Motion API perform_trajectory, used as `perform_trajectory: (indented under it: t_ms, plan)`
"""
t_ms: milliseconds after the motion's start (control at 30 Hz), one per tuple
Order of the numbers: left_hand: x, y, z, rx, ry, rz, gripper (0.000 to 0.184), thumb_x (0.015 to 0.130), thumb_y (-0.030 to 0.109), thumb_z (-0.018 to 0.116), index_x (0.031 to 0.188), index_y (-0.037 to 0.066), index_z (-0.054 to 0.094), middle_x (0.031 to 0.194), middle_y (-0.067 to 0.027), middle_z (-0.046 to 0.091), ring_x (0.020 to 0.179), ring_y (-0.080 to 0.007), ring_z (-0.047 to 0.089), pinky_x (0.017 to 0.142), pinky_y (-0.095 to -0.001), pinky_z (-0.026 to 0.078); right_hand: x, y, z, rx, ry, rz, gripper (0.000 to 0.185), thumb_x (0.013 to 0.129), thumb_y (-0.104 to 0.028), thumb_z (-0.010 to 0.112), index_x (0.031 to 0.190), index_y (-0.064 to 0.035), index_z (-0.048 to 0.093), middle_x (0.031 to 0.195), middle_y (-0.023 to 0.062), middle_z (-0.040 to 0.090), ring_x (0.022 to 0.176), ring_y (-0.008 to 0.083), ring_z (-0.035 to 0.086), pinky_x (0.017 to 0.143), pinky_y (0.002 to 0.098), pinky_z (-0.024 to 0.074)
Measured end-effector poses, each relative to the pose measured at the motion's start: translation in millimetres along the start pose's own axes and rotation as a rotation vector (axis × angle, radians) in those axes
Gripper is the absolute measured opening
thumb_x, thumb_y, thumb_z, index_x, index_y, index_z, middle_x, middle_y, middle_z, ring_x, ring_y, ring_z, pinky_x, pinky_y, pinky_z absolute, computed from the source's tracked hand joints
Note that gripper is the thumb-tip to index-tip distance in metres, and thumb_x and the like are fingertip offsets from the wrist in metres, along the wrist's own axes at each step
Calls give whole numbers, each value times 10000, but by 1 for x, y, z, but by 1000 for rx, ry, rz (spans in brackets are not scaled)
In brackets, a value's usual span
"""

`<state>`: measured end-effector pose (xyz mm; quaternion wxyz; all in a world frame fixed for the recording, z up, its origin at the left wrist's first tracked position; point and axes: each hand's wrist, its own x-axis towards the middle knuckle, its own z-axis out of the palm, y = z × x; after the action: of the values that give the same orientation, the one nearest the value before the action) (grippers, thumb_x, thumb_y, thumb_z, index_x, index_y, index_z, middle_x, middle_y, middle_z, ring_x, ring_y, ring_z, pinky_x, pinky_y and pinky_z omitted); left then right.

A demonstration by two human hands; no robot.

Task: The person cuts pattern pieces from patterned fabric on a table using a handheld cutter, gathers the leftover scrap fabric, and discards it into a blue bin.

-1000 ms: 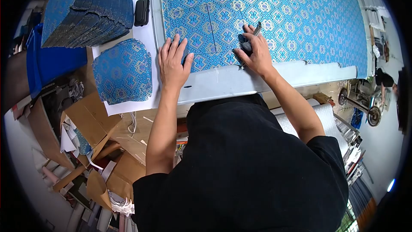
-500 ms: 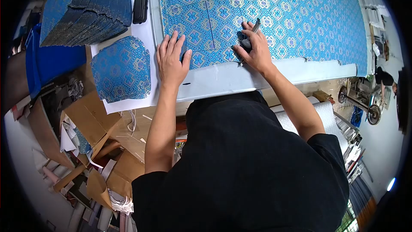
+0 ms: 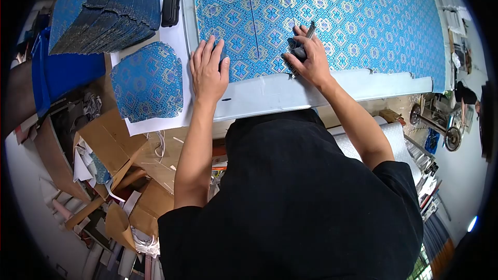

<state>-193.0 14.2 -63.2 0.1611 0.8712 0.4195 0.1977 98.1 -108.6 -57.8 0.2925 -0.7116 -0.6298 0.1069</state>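
Blue patterned fabric (image 3: 358, 26) with pale diamond motifs covers the work table. My left hand (image 3: 209, 70) lies flat near the fabric's left front corner, fingers stretched forward. Something dark shows beside its thumb, mostly hidden. My right hand (image 3: 310, 58) curls around a dark tool (image 3: 298, 51) resting on the fabric; a narrow metallic part sticks up past the fingers. The tool's exact kind cannot be made out. Between the hands runs a thin dark straight line (image 3: 254, 28) on the fabric, with fainter lines ahead of each hand.
At the left, a tall stack of cut fabric pieces (image 3: 122, 13) stands beside a black case (image 3: 170, 10). One rounded fabric piece (image 3: 148, 83) lies on white paper (image 3: 136, 127). The table's pale front edge (image 3: 264, 96) is against my body. Cardboard boxes (image 3: 111, 140) sit below left.
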Motion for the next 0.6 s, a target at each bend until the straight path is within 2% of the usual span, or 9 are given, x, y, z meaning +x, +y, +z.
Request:
perform_trajectory:
  t_ms: [200, 600]
  plan:
    - [0, -1, 0, 15, 0, 3, 468, 1001, 287, 561, 1444, 135, 577, 1539, -80, 504, 1437, -324, 405, 1199, -502, 266, 0, 0, 0, 7, -7, 6, 458, 864, -325, 803, 1195, -61, 629, 1480, 155, 568, 1429, 381, 450, 1172, 502, 334]
    - [-1, -2, 0, 2, 17, 7, 477, 969, 329, 624, 1413, 154, 612, 1549, -67, 502, 1437, -314, 410, 1201, -493, 266, 0, -1, 1, -19, 12, -19, 527, 852, -338, 814, 1238, -53, 596, 1494, 191, 540, 1427, 394, 442, 1164, 508, 342]
